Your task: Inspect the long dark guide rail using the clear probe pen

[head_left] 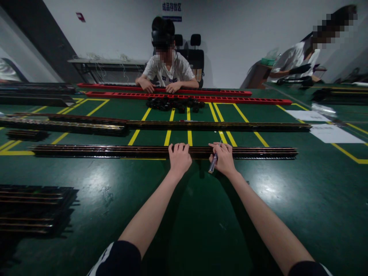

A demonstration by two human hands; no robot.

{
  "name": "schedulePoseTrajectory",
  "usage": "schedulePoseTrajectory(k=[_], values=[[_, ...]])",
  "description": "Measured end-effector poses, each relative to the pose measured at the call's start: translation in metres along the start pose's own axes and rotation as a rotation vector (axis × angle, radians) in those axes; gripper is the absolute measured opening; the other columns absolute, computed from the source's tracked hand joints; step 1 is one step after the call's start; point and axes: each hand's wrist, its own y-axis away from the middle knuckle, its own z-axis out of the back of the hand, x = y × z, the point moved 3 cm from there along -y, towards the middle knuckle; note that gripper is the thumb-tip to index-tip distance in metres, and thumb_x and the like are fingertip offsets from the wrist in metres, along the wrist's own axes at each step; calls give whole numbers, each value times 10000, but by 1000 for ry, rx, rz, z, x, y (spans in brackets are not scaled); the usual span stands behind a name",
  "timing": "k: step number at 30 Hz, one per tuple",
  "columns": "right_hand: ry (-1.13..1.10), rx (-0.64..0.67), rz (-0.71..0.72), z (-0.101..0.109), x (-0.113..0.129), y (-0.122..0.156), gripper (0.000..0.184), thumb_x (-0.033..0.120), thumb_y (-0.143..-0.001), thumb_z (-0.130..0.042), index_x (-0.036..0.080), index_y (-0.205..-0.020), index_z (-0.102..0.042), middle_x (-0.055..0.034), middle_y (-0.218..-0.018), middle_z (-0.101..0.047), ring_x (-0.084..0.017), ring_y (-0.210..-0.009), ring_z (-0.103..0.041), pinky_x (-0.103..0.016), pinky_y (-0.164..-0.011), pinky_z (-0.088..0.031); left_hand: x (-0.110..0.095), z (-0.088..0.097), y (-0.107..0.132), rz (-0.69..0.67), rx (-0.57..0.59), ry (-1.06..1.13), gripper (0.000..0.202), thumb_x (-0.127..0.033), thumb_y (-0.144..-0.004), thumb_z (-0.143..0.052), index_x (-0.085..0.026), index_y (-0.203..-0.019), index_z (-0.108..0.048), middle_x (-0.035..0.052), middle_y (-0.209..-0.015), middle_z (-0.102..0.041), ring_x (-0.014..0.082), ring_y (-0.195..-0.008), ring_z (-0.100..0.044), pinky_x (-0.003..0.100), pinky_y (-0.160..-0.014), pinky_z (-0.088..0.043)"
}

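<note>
Left hand: the left hand (179, 158) lies palm down just left of the frame's centre. Its fingers are side by side on top of the near rail (100, 151), resting on it rather than wrapped round it.
Right hand: the right hand (225, 158) is just right of centre and near the left one. It is closed on a slim clear-handled tool (213, 163), and its fingertips also touch the rail.
Tool: there is one. It slants down and to the left out of the right hand, and its lower end hangs over the table (201, 214) between the two hands.
Near rail: one long dark strip with copper-coloured lines. It runs left to right across the middle of the frame, under both hands and far out past each.
Farther rails: one long rail (230, 125) lies parallel above the hands and well apart from them. More rails overlap it at middle left, too many to count.
Stack: one pile of dark strips (31, 209) sits at lower left.
Red strips: there are two (258, 100) (115, 86), at upper centre.
Black parts: one heap (172, 103) lies just below the red strips.
Paper sheets: there are two (333, 133) (307, 115), at middle right.
Other people: there are two. One person (169, 69) sits at top centre with both hands on the red strips, and another (299, 57) is at upper right.
</note>
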Motion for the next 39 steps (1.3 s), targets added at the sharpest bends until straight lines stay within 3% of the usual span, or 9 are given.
schedulePoseTrajectory(k=[5, 15, 24, 31, 39], values=[[32, 5, 8, -5, -1, 0, 97, 288, -788, -549, 208, -809, -497, -113, -1067, -669, -281, -1054, -555, -440, -907, -324, 0, -1, 0, 0, 6, 2, 364, -188, -869, -375, -188, -1148, -610, 86, -1162, -631, 249, -1130, -521, 506, -1067, -291], [49, 43, -13, -8, 3, -1, 65, 204, -770, -524, 217, -817, -481, -108, -1106, -659, -280, -1039, -547, -449, -905, -311, 0, 2, -1, 13, 19, 14, 372, -184, -864, -376, -199, -1156, -606, 83, -1178, -624, 253, -1148, -512, 508, -1076, -287], [42, 48, -12, -6, 6, -3, 278, -2, -630, -438, 206, -808, -488, -91, -1102, -664, -268, -1045, -540, -420, -874, -310, 0, 2, -1, 16, 18, 8, 381, -178, -862, -369, -196, -1162, -605, 86, -1182, -623, 255, -1156, -509, 506, -1070, -291], [14, 39, -10, -6, 1, -1, 323, 3, -620, -429, 202, -864, -499, -84, -981, -667, -257, -940, -548, -399, -844, -322, 0, 2, 0, 16, 21, -10, 378, -177, -861, -368, -208, -1158, -600, 76, -1184, -621, 254, -1149, -510, 508, -1068, -285], [-35, 11, -51, -4, -2, 1, 244, 69, -623, -477, 229, -799, -420, -85, -1070, -665, -271, -874, -547, -411, -830, -332, 1, 0, 0, 12, 27, -9, 382, -172, -863, -368, -194, -1167, -599, 87, -1194, -615, 253, -1158, -505, 496, -1074, -291]])
